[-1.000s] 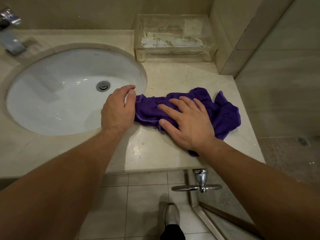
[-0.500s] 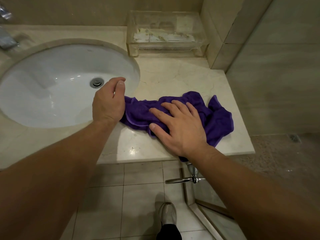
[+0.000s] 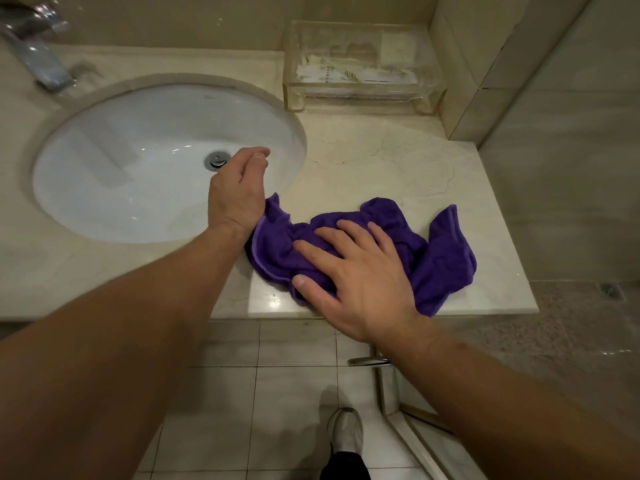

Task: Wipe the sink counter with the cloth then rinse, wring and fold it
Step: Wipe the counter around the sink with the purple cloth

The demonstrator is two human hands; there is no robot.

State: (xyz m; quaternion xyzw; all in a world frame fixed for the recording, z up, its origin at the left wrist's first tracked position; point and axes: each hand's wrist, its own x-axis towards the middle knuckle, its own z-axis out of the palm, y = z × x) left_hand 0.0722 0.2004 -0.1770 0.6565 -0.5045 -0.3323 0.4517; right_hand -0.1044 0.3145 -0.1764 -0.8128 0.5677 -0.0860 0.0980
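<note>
While right hand (image 3: 363, 285) presses cloth (image 3: 446, 265), left hand (image 3: 235, 188) now lifted off it

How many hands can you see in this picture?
2. The left hand is over the sink basin's rim, beside the purple cloth; the right hand lies flat on that cloth near the counter's front edge.

Sink (image 3: 104, 168) is set in the left of the table (image 3: 381, 161), tap (image 3: 38, 60) behind it. Box (image 3: 363, 71) sits back right by the wall. Cloth (image 3: 443, 261) lies right of the sink near the front edge, right hand (image 3: 363, 282) flat on top, left hand (image 3: 235, 192) over the basin.
</note>
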